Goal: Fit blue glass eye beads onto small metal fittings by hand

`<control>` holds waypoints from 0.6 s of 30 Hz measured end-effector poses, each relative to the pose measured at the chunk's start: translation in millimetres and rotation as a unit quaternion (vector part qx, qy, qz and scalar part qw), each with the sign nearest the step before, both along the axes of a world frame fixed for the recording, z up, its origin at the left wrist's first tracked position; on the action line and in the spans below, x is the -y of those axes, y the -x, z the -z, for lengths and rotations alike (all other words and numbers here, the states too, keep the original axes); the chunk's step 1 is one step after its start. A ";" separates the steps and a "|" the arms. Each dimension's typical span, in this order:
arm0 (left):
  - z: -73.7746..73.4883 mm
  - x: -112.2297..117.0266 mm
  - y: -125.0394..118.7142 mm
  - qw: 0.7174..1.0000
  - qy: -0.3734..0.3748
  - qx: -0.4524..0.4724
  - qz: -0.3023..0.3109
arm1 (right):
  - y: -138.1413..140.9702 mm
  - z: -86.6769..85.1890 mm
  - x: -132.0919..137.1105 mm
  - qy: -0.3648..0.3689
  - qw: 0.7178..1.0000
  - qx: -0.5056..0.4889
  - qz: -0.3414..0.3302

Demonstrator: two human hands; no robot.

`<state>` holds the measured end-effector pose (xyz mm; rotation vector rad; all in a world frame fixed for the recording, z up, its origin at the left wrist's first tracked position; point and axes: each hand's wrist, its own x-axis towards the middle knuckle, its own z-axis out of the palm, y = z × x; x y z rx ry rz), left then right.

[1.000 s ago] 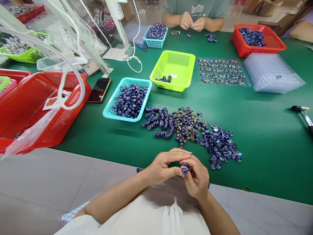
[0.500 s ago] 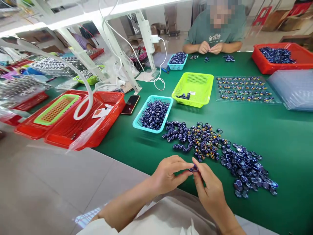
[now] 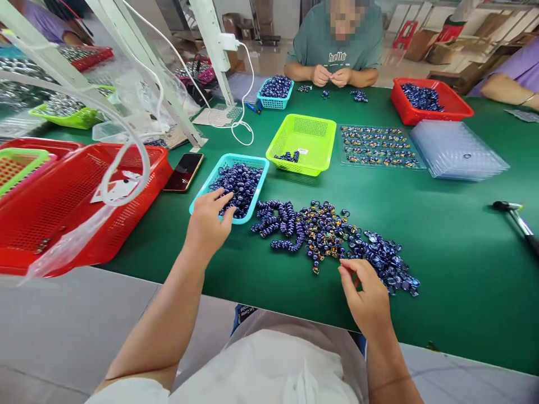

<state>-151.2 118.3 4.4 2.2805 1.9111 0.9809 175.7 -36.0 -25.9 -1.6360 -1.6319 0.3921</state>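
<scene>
My left hand [image 3: 209, 221] is over the near edge of a light-blue basket [image 3: 197, 193] filled with shiny dark-blue rings [image 3: 242, 182]. Its fingers are apart and reach over the rings, with nothing visible in them. My right hand [image 3: 365, 294] is at the near side of a loose heap of blue rings [image 3: 385, 261], thumb and forefinger tips pinched together. Whatever the pinch may hold is too small to make out. Left of that heap lie rings with multicoloured parts [image 3: 324, 230], then rows of rings stacked face to face [image 3: 280, 217].
Behind are a lime-green basket [image 3: 326, 160] with a few rings, a tray of ring rows [image 3: 377, 147] and stacked clear trays [image 3: 458, 148]. A phone [image 3: 185, 171] and red baskets [image 3: 138, 216] stand left, a hammer [image 3: 516, 219] right. A co-worker [image 3: 337, 56] sits opposite.
My hands, together on a ring before, have parted. The left has moved to the light-blue basket, and the right has moved up to the heap. The camera view has shifted right.
</scene>
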 end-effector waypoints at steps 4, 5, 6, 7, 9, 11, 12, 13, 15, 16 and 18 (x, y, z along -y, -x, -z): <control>2.2 39.1 -50.1 0.989 -0.031 0.099 0.109 | 11.0 4.0 -3.5 0.048 0.996 0.037 -0.062; 4.0 49.7 -63.7 0.980 -0.005 0.117 0.163 | 16.3 5.4 -5.6 0.055 0.995 0.052 -0.070; 6.7 59.8 -76.2 0.966 0.032 0.129 0.220 | 21.3 6.8 -7.8 0.057 0.994 0.067 -0.072; 10.1 69.0 -87.0 0.950 0.069 0.139 0.271 | 25.7 7.9 -9.8 0.054 0.993 0.077 -0.072; 17.9 84.3 -102.9 0.923 0.118 0.163 0.327 | 31.2 8.4 -11.7 0.048 0.994 0.068 -0.074; 23.7 95.5 -111.4 0.905 0.165 0.193 0.342 | 32.4 6.1 -9.6 0.055 0.996 0.013 -0.066; 25.1 99.8 -113.8 0.897 0.192 0.211 0.336 | 32.1 4.3 -7.0 0.065 0.996 -0.030 -0.055; 25.5 103.4 -115.7 0.889 0.224 0.231 0.325 | 31.7 2.3 -3.8 0.079 0.993 -0.079 -0.043; 24.1 109.6 -119.5 0.866 0.292 0.281 0.294 | 32.1 -0.6 3.6 0.104 0.977 -0.183 -0.016; 23.0 112.3 -122.0 0.850 0.322 0.311 0.278 | 33.2 -1.1 7.2 0.112 0.967 -0.229 -0.004; 21.7 117.5 -128.0 0.812 0.367 0.381 0.247 | 37.1 0.1 13.5 0.107 0.951 -0.291 0.013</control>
